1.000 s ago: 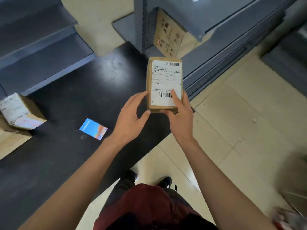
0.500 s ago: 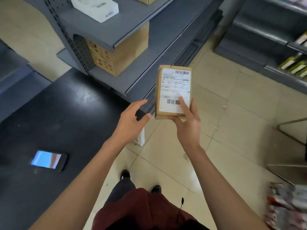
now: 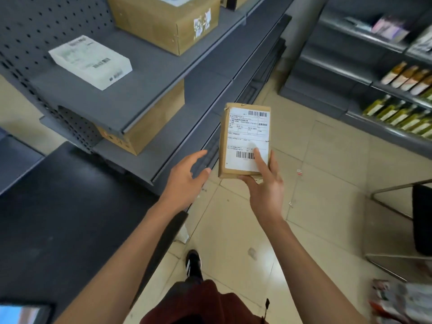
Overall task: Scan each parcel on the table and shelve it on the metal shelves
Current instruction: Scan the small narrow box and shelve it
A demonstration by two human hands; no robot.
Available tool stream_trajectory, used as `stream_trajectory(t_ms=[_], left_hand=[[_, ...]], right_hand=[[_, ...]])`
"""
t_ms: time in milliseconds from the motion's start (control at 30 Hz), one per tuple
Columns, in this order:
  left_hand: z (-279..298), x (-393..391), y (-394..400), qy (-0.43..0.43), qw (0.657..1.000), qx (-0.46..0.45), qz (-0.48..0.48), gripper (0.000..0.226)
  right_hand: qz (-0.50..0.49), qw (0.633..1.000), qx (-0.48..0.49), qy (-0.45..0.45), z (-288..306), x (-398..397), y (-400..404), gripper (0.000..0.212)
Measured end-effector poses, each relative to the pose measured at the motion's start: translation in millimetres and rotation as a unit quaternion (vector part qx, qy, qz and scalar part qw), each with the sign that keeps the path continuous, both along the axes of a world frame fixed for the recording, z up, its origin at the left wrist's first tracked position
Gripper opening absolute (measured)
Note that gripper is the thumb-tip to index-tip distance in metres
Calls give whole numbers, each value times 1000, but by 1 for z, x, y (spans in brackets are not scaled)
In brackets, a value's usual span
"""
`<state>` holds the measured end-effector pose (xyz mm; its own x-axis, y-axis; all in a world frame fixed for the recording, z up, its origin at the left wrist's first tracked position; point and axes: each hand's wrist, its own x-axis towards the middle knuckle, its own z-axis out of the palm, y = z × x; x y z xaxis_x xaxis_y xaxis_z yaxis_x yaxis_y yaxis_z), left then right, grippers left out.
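The brown parcel is held up in the air with its white shipping label facing the camera, two barcodes showing, one near the top edge and one near the bottom. The right hand grips it from its lower end: the thumb lies across the label just beside the lower barcode, and the fingers wrap behind the far side. The parcel hangs over the tiled floor, just off the front edge of the metal shelves, and touches none of them.

The left hand is spread wide and holds nothing, its fingertips just left of the parcel's lower corner but apart from it.

On the shelves to the left of the parcel, a white flat parcel lies on the upper board, with a large cardboard box behind it further along the same board. Another cardboard box stands on the board below, partly hidden under the upper one.

Below and left of the parcel is the black tabletop, with a lit phone screen at its near corner. To the right of the parcel, well apart, stands another rack of bottles.
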<state>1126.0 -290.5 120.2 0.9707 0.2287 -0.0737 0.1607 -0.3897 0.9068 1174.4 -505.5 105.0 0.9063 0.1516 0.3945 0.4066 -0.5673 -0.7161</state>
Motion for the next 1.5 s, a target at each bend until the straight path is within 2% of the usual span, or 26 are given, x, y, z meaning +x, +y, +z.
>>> stream_trajectory(t_ms=[200,633,867,1100,1367,1500], left_hand=[[-1,78,-1,2,999,-6,-50,48],[1,216,-53,-3,998,1,-64,47],[5,294,-100,1,1000,14,-27,47],[-2,341,-127,19,1000,21,0,46],[-17,403,-113,36,998,1,48,45],[-22,439,-92,30,995,-13,94,43]], right_hand=[[-27,999,10,-15,7,58,-1,74],[-38,998,31,-27,-12,197,-55,73],[-44,997,63,21,-16,280,-102,74],[-18,999,24,38,-15,342,-126,72],[42,999,9,12,-22,418,-108,71],[78,997,2,27,-22,467,-88,69]])
